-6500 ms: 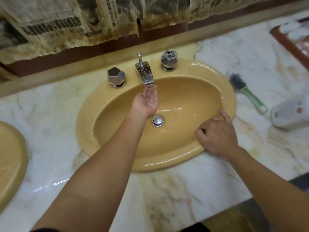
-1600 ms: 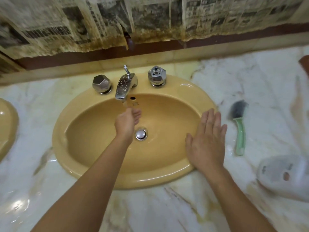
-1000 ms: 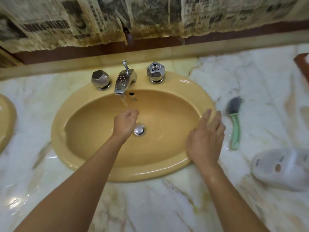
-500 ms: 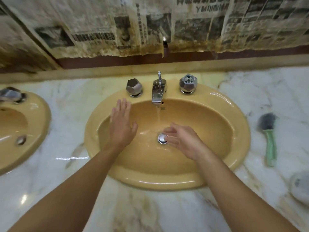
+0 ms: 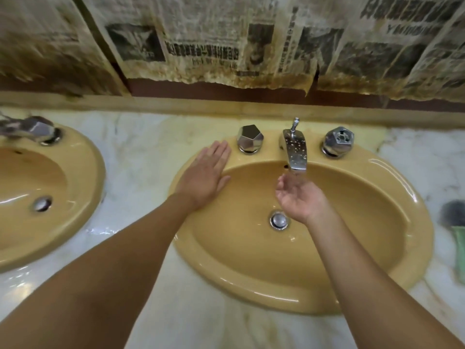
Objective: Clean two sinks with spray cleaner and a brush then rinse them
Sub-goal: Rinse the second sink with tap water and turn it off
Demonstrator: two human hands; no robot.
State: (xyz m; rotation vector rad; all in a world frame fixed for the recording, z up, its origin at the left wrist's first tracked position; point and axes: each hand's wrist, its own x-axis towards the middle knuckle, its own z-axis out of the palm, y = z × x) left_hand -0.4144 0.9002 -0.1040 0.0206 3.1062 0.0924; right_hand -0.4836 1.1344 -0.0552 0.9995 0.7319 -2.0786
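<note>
Glossy ceramic sink (image 5: 392,280); chrome faucet (image 5: 297,154); polished marble counter (image 5: 201,316).

Mustard-yellow sinks (image 5: 377,285), veined white marble counter (image 5: 141,157), green-handled brush (image 5: 459,250)

1. Newspaper sheets (image 5: 201,46) pasted on the wall (image 5: 226,93) carry a bold headline row of characters, too blurred and stained to read.
2. The upper right sheet (image 5: 407,13) shows larger bold characters, equally unreadable.
</note>
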